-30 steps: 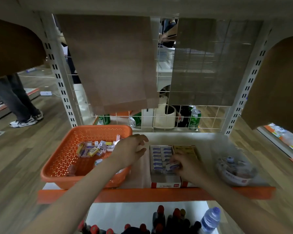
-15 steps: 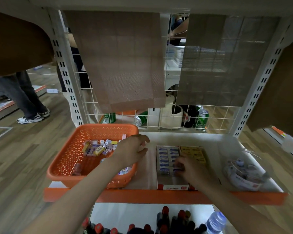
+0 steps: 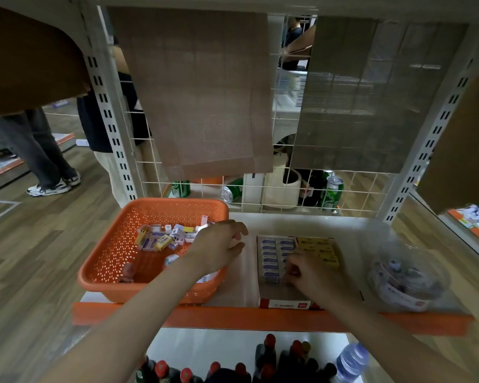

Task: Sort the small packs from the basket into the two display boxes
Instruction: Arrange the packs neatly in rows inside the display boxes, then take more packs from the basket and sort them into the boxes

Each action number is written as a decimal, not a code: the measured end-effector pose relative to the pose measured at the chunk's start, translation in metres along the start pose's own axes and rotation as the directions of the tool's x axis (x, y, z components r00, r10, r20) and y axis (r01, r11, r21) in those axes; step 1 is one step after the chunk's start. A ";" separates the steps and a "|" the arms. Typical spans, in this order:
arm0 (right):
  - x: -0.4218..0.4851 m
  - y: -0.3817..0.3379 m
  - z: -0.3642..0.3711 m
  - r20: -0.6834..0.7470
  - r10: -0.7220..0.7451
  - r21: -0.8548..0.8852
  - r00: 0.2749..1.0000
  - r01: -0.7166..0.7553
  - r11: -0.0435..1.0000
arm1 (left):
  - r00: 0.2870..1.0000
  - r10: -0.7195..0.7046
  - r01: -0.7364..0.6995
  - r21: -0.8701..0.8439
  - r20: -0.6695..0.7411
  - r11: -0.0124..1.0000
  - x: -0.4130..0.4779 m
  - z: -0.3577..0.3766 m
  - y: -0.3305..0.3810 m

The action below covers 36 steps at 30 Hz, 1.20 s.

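Observation:
An orange perforated basket (image 3: 108, 258) stands on the shelf at the left, with several small blue-white and yellow packs (image 3: 161, 240) lying loose in its far half. My left hand (image 3: 219, 248) hovers over the basket's right rim, fingers loosely curled and holding nothing. To the right stand two display boxes side by side: the left display box (image 3: 271, 252) is filled with rows of blue-white packs, and the right display box (image 3: 322, 248) has yellow packs. My right hand (image 3: 310, 275) is over the near rows of the left box, its fingertips pinching a small pack there.
A clear plastic tub (image 3: 407, 280) of small items stands at the shelf's right end. A wire grid (image 3: 288, 189) closes the back, with green cans behind it. The orange shelf edge (image 3: 260, 317) runs in front; dark bottles (image 3: 268, 360) stand below. A person's legs are at the far left.
My right hand has carried the small pack down into the near rows of the blue-white box. My left hand stays over the basket's right rim.

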State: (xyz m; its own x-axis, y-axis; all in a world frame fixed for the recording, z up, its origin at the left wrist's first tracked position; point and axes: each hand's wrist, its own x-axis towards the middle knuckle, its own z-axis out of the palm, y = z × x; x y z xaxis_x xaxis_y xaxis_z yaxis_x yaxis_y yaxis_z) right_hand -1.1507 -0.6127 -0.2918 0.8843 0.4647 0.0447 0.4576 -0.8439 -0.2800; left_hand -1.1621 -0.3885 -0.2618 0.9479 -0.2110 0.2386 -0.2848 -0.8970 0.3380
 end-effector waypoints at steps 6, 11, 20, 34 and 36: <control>0.022 -0.029 -0.010 -0.123 -0.076 0.076 0.990 0.086 0.993 | 0.998 -0.033 0.034 0.019 -0.050 0.999 -0.009 -0.019 -0.022; 0.059 -0.093 -0.013 -0.174 -0.223 0.173 0.959 0.253 0.952 | 0.988 -0.141 0.146 0.088 -0.058 0.985 -0.028 -0.041 -0.061; 0.104 -0.169 0.050 0.090 -0.328 0.283 0.940 0.292 0.914 | 0.962 -0.259 0.270 0.157 -0.087 0.950 -0.075 -0.054 -0.140; 0.144 -0.244 0.112 0.415 -0.408 0.225 0.813 0.343 0.912 | 0.974 -0.188 0.209 0.191 -0.122 0.959 -0.083 -0.055 -0.158; 0.147 -0.249 0.114 0.381 -0.445 0.157 0.811 0.417 0.895 | 0.975 -0.180 0.203 0.192 -0.131 0.960 -0.083 -0.054 -0.160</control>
State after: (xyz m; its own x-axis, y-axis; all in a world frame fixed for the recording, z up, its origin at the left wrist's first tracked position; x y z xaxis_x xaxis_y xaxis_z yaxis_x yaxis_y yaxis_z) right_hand -1.1450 -0.3037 -0.3251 0.4780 0.8541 -0.2049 0.7640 -0.5194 -0.3828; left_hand -1.2029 -0.2060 -0.2862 0.9566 0.0067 0.2915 -0.0535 -0.9787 0.1984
